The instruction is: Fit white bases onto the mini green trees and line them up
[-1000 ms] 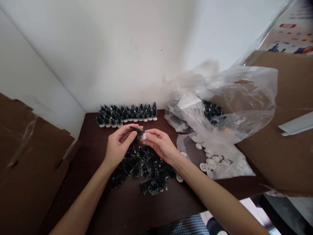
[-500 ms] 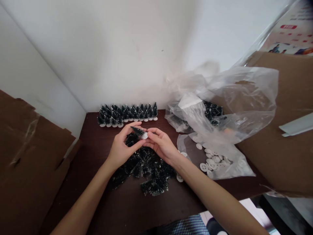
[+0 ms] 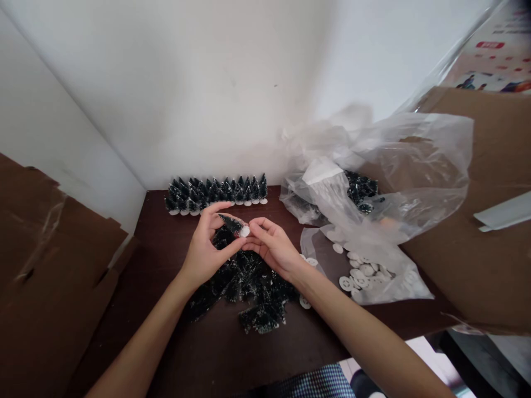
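A small dark green tree [image 3: 230, 223] with white-flecked tips lies tilted between my hands, its tip to the upper left. My left hand [image 3: 208, 243] is closed around it, thumb below and fingers above. A round white base [image 3: 244, 231] is at the tree's lower right end, and my right hand [image 3: 271, 243] pinches it at its right edge. Under my hands lies a heap of loose dark trees [image 3: 249, 282]. Behind them, several trees with white bases [image 3: 215, 190] stand upright in rows against the wall.
Clear plastic bags [image 3: 332, 182] at the right hold more trees [image 3: 362, 190] and several white discs [image 3: 360, 276]. Cardboard boxes stand at the left [image 3: 45, 260] and right [image 3: 489, 237] of the dark table [image 3: 157, 232].
The tree and its base have shifted slightly left and turned a little, with the base facing me more. The fingers of my left hand have moved slightly up and left.
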Demonstrator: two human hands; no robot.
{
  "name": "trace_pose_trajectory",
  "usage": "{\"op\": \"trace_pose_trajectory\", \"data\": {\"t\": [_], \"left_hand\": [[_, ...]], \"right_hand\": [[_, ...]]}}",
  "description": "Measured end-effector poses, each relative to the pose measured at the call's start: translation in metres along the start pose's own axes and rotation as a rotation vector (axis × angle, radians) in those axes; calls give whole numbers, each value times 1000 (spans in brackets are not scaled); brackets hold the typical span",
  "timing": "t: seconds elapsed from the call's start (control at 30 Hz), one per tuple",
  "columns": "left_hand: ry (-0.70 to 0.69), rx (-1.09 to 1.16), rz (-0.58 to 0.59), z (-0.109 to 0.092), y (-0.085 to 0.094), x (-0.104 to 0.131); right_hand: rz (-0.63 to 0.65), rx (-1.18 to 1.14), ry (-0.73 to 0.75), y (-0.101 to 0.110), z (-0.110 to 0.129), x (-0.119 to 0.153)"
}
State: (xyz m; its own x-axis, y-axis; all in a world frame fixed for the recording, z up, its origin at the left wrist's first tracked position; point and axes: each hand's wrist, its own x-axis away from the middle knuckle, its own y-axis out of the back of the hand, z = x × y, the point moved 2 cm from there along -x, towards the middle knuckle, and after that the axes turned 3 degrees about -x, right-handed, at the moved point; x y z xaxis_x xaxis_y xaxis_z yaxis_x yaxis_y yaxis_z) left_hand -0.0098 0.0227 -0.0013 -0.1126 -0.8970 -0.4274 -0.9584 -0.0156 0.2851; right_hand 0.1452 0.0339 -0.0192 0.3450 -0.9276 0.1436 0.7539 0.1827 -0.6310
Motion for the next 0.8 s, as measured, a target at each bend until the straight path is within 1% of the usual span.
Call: {"op": "trace_pose_trajectory", "data": {"t": [0.1, 0.17, 0.2, 0.3, 0.4, 0.47, 0.53, 0.67, 0.8], "left_hand": [[-9, -44, -7, -3, 1, 0], [-14, -90, -11, -5, 1, 1], [-16, -117, -12, -5, 1, 1], [-20, -180, 3, -4, 0, 3], [-37, -232, 47, -3, 0, 6], [-48, -274, 71, -2, -1, 6], [-52, -310, 81, -3, -1, 6], [-72, -364, 77, -5, -2, 5], [-93, -384, 56, -5, -3, 5]], "right_hand": [[-77, 78, 75, 3, 2, -1], [-130, 175, 185, 5, 5, 0], [-129, 245, 257, 5, 8, 1], [-17, 541, 461, 0, 18, 8], [77, 836, 572, -9, 24, 16], [90, 949, 610, -12, 25, 19], [75, 986, 621, -13, 26, 19], [21, 959, 599, -9, 24, 17], [10, 906, 553, -6, 22, 14]]}}
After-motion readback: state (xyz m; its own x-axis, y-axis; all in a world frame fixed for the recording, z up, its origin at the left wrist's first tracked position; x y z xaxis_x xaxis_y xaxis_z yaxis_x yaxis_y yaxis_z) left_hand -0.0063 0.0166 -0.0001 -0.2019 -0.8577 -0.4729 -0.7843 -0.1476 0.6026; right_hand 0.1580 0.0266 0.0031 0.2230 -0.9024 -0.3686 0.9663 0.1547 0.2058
